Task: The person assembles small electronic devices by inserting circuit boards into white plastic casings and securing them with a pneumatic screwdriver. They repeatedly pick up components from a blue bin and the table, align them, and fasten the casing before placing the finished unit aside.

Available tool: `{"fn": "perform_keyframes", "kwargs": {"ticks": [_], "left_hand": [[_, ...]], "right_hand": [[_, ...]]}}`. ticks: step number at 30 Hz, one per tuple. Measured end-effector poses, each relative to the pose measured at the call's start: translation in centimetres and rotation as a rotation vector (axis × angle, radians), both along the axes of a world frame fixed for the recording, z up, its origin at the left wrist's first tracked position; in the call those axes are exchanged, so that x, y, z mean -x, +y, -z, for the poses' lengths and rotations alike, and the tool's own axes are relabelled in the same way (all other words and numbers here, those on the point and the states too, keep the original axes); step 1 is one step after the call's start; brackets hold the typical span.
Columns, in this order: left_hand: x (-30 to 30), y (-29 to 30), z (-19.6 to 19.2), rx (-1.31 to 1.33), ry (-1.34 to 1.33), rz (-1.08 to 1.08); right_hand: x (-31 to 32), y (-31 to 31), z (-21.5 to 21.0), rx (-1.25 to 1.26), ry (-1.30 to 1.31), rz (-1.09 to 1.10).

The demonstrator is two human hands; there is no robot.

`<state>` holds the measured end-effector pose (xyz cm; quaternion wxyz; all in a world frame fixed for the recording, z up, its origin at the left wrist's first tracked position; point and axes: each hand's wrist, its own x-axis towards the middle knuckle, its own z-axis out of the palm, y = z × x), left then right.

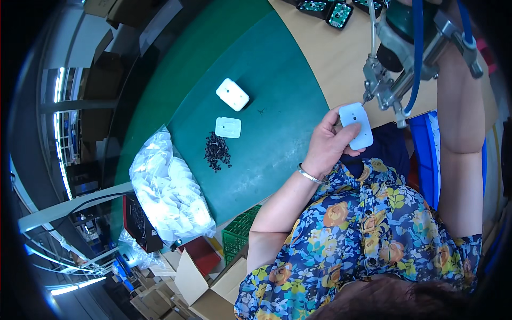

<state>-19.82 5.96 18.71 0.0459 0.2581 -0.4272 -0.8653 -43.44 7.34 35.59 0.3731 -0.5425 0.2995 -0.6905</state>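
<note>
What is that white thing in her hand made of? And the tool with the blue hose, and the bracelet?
The white cover in the left hand looks like moulded plastic: smooth, matt, rounded corners, small holes. The tool at its top edge seems bare metal, grey and glinting, and its blue hose looks like bendy plastic or rubber. The bracelet is probably metal, thin and silvery. The right hand is hidden.

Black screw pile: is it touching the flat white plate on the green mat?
No. The black screw pile lies just below the flat white plate, with a strip of green mat showing between them.
</note>
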Motion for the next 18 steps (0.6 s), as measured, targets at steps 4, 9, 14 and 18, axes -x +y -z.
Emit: {"fn": "perform_keyframes", "kwargs": {"ticks": [4, 9, 14, 18], "left_hand": [[0.6, 0.3, 0.0, -0.053, 0.037, 0.008], [0.6, 0.1, -0.4, -0.085, 0.035, 0.011], [0.7, 0.1, -0.8, -0.121, 0.04, 0.019], [0.8, 0.0, -1.5, -0.123, 0.026, -0.008]], "right_hand": [[-0.2, 1.1, 0.0, -0.007, -0.011, 0.031], [-0.7, 1.1, 0.7, -0.014, -0.032, 0.026], [-0.8, 1.2, 0.6, -0.016, -0.043, 0.031], [-0.6, 1.4, 0.7, -0.015, -0.053, 0.027]]}}
